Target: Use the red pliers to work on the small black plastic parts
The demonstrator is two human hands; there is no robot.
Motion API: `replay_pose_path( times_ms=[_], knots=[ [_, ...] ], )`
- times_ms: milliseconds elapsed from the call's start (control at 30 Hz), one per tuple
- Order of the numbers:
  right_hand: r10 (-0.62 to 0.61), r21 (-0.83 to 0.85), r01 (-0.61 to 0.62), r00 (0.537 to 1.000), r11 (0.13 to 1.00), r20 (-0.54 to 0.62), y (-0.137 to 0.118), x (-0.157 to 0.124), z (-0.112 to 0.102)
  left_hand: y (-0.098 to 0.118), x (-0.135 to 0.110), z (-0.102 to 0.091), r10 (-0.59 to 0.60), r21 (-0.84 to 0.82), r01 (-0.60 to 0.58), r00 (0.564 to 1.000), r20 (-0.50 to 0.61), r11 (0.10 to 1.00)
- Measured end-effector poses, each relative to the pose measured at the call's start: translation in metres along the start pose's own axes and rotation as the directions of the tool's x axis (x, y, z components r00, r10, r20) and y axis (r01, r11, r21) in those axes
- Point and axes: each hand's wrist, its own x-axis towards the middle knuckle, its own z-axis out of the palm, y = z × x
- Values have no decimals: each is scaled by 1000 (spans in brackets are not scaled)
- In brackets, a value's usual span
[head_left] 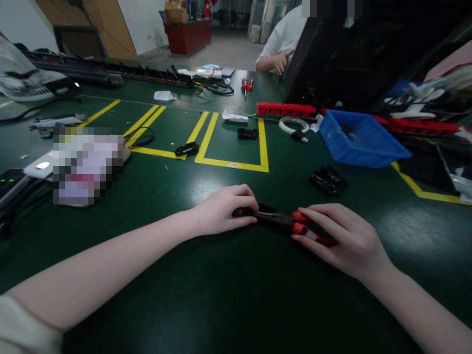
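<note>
My left hand (230, 209) is closed on a small black part (242, 212), whose kind I cannot make out because the fingers cover much of it. My right hand (342, 236) grips red-handled long-nose pliers (278, 219). Their dark jaws point left and reach the black part at my left fingertips; whether they clamp it is hidden. Just behind the jaws, another bit of black (267, 208) shows on the green table (228, 290). Several similar black parts (328, 180) lie in a pile beyond my right hand.
A blue bin (363, 140) stands at the right, near a coiled white cable (294, 125). Single black parts (248, 133) lie around the yellow tape (231, 164). A blurred-out phone-like object (90, 169) is at left. Screwdrivers (245, 87) lie farther back. Across the table sits a person (283, 42) by a large black panel (354, 59).
</note>
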Motion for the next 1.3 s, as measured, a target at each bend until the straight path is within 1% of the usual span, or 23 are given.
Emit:
replay_pose_path(
  times_ms=[100, 233, 300, 467, 700, 833, 967, 1100, 1300],
  knots=[
    [13, 7, -13, 1000, 1000, 2, 0, 0, 0, 0, 0, 0, 5, -2, -5, 1000, -3, 1000],
    [-9, -11, 10, 1000, 1000, 19, 1, -1, 1, -1, 0, 0, 19, -9, -19, 1000, -11, 1000],
    [-11, 6, 11, 1000, 1000, 15, 2, -1, 3, -1, 0, 0, 22, -5, -22, 1000, -15, 1000],
    [39, 77, -41, 999, 996, 31, 2, -1, 2, -3, 1, 1, 19, -14, -19, 1000, -18, 1000],
    [70, 91, -75, 996, 993, 53, 2, -3, 0, 0, 1, -1, 26, -8, -26, 1000, -7, 1000],
    [48, 89, -50, 998, 995, 33, 2, 0, 0, 3, 1, -3, 16, -6, -16, 1000, -5, 1000],
    [31, 98, -36, 998, 995, 47, 4, 0, -2, 3, 1, -3, -5, -22, 5, 1000, -20, 1000],
    [34, 106, -40, 998, 994, 51, 5, -2, -5, 2, 0, -2, -21, -52, 21, 1000, -10, 998],
    [34, 113, -39, 998, 993, 47, 6, -2, -5, 0, -1, 0, -21, -32, 20, 1000, -22, 999]
  ],
)
